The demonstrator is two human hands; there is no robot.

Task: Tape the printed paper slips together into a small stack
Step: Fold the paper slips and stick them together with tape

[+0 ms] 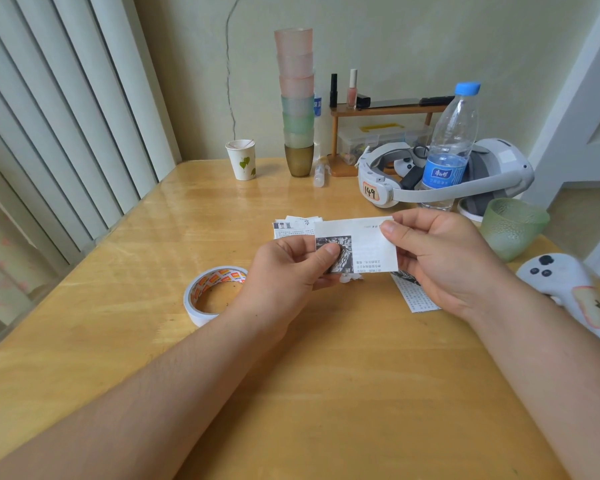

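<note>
A printed paper slip (361,244) is being held above the table (222,393) between both hands. The left hand (291,268) is pinching its lower left corner with thumb on the printed photo; the right hand (440,258) is pinching its upper right edge. More slips (293,226) are lying just behind it, and another slip (414,294) is lying under the right hand. The roll of tape (212,294) is resting near the left wrist, untouched. The step in hand appears to be aligning or inspecting a slip before joining. The next move probably calls for freeing one hand, pulling tape, and setting this slip squarely on the others.
</note>
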